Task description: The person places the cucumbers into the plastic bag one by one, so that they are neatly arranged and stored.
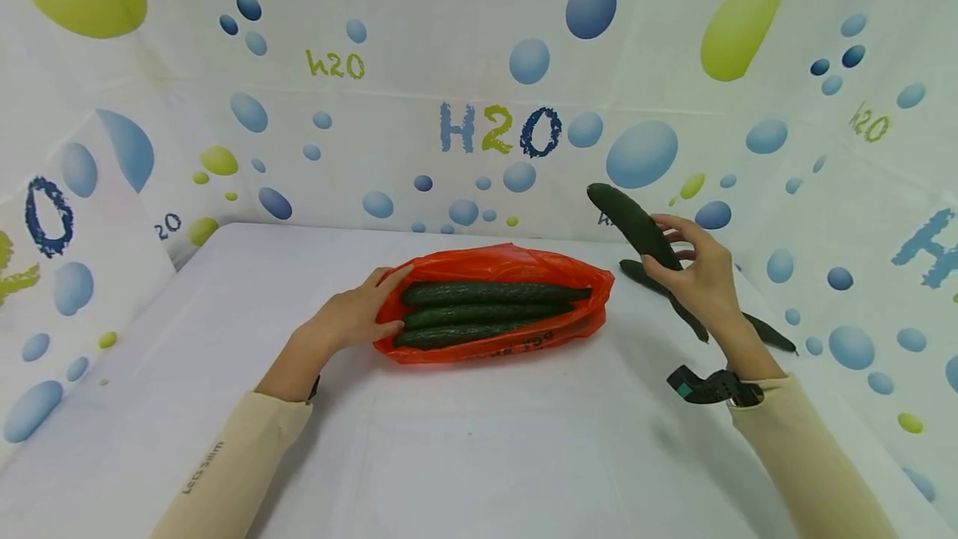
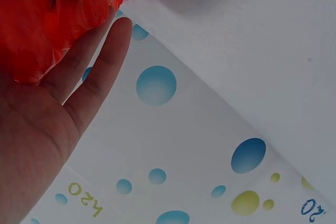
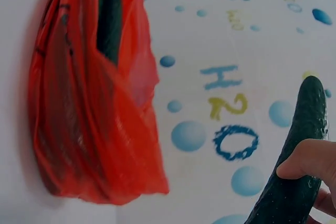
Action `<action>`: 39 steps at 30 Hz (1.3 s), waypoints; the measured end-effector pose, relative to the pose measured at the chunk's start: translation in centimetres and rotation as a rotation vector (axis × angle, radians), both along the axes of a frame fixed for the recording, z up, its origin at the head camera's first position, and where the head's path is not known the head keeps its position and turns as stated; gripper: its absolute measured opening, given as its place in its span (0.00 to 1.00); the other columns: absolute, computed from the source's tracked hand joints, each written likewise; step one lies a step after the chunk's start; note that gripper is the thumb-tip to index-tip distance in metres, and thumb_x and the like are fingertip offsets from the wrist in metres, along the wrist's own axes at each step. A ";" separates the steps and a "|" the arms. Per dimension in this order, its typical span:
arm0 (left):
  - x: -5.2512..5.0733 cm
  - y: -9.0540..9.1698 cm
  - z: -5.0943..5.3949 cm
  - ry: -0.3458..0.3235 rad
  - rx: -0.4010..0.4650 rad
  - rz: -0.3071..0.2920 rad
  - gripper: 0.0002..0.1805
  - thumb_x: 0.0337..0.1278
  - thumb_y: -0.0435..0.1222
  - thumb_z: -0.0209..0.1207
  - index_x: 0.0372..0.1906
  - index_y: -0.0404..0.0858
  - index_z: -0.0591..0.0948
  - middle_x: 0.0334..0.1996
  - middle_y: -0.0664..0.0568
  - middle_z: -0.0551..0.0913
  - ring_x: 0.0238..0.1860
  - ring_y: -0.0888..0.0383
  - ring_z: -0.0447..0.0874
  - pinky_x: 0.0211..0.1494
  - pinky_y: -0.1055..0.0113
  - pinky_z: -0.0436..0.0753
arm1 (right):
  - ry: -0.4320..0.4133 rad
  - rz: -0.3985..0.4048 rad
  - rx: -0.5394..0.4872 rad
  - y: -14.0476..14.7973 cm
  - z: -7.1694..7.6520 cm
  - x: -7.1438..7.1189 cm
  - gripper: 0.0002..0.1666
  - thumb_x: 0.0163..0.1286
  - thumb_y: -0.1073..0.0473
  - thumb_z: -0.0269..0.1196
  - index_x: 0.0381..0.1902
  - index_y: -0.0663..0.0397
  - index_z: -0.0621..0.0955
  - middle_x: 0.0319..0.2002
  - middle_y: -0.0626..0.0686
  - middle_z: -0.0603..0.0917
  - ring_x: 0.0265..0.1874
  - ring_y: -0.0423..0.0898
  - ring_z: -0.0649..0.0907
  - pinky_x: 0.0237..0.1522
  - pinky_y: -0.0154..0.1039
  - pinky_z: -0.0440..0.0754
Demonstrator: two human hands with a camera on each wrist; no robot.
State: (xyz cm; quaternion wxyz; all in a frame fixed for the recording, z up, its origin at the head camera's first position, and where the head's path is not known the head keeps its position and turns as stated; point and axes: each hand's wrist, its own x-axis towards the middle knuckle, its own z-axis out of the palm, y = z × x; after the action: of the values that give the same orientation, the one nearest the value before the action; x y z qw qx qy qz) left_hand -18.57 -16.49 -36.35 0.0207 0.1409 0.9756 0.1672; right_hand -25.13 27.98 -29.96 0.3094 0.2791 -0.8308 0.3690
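Note:
A red plastic bag (image 1: 516,256) lies on its side on the table, its mouth facing me. Three dark green cucumbers (image 1: 494,293) lie stacked inside it. My left hand (image 1: 355,310) holds the bag's left end, thumb and fingers spread around the rim. Two fairly straight fingers (image 2: 102,74) show beside the bag in the left wrist view; the rest are hidden by the plastic. To the right, my right hand (image 1: 699,269) grips another cucumber (image 1: 624,213) in the air, between thumb and fingers, its free end tilted up and left.
Behind and below my right hand, two more cucumbers (image 1: 769,333) lie on the white tabletop (image 1: 464,439), partly covered by the hand and wrist. A white curtain (image 1: 419,165) with blue and green spots and H2O lettering stands behind the table and along both sides.

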 end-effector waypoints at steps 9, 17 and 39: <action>0.0 0.1 0.1 0.004 -0.005 0.001 0.44 0.61 0.43 0.62 0.76 0.41 0.52 0.69 0.36 0.59 0.42 0.41 0.84 0.49 0.42 0.81 | 0.058 0.074 -0.114 -1.8 2.5 1.8 0.33 0.51 0.75 0.70 0.58 0.62 0.78 0.46 0.55 0.82 0.41 0.33 0.77 0.39 0.20 0.75; 0.1 0.3 0.1 0.004 -0.002 0.000 0.44 0.61 0.43 0.63 0.76 0.41 0.53 0.69 0.36 0.59 0.42 0.41 0.84 0.50 0.42 0.81 | 0.042 0.140 -0.206 -3.4 3.6 3.2 0.33 0.54 0.76 0.68 0.59 0.63 0.77 0.46 0.37 0.79 0.44 0.39 0.79 0.42 0.24 0.79; 0.0 0.1 0.1 0.005 0.012 0.004 0.45 0.60 0.42 0.64 0.77 0.42 0.52 0.69 0.37 0.59 0.42 0.42 0.83 0.49 0.42 0.82 | 0.067 0.357 -0.389 -9.8 3.8 4.4 0.32 0.54 0.79 0.66 0.59 0.69 0.75 0.48 0.44 0.79 0.46 0.46 0.79 0.47 0.31 0.82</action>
State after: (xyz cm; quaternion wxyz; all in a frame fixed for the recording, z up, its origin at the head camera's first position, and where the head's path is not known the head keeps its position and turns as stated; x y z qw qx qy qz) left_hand -18.54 -16.39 -36.24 0.0171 0.1394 0.9749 0.1729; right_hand -20.77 18.15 -26.19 0.3146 0.3689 -0.6711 0.5609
